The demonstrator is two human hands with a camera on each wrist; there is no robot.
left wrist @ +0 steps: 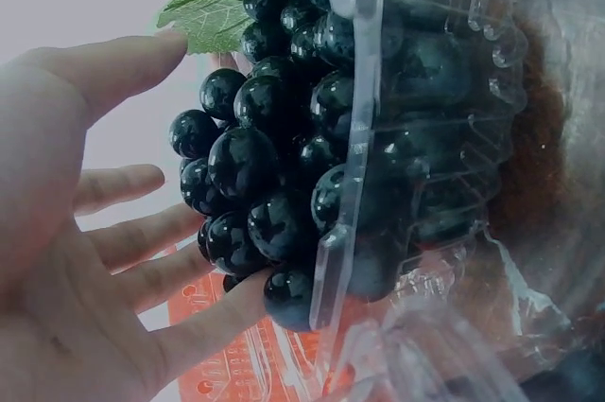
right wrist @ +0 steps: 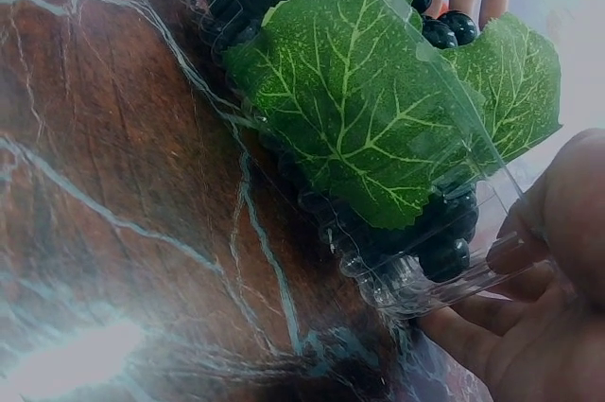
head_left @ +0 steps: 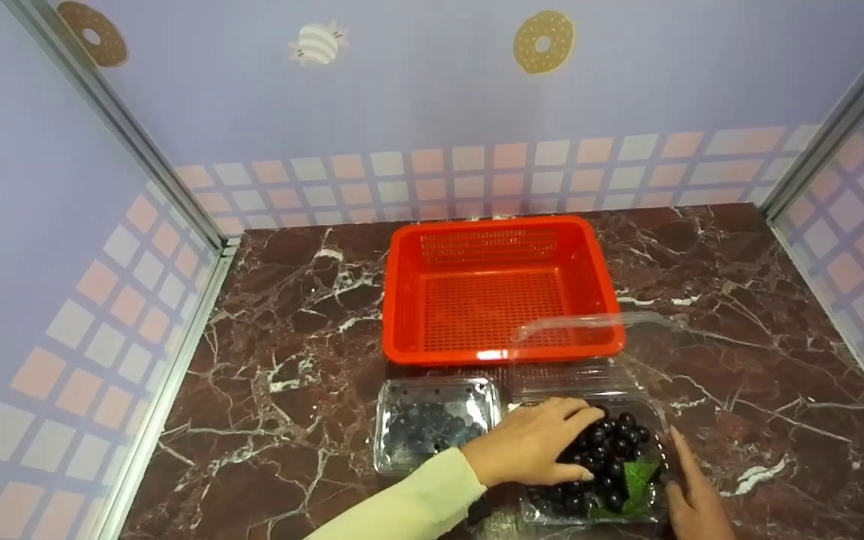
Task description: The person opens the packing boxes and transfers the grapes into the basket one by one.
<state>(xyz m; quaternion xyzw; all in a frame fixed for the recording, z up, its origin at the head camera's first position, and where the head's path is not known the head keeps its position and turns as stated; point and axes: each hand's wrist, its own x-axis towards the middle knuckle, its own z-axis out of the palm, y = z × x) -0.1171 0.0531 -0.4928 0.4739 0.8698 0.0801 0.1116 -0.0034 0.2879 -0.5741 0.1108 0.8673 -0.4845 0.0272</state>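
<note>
A bunch of dark grapes (head_left: 612,442) with green leaves (left wrist: 213,7) sits in a clear plastic clamshell container (right wrist: 492,161). Its lid (head_left: 589,379) stands raised at the back. My left hand (head_left: 526,446) is over the bunch with its fingers spread; in the left wrist view the fingertips reach the grapes, though firm contact is hard to judge. At the container's right side, my right hand (head_left: 694,495) pinches the wall between thumb and fingers. In the right wrist view a large leaf (right wrist: 345,90) covers much of the bunch.
A red perforated basket (head_left: 499,225) stands behind the containers, with the raised lid overlapping its front right corner in the head view. Left of the open container lies a lidded clear box (head_left: 439,390) with small dark fruit. Patterned walls (head_left: 432,90) surround the marbled countertop (head_left: 289,322).
</note>
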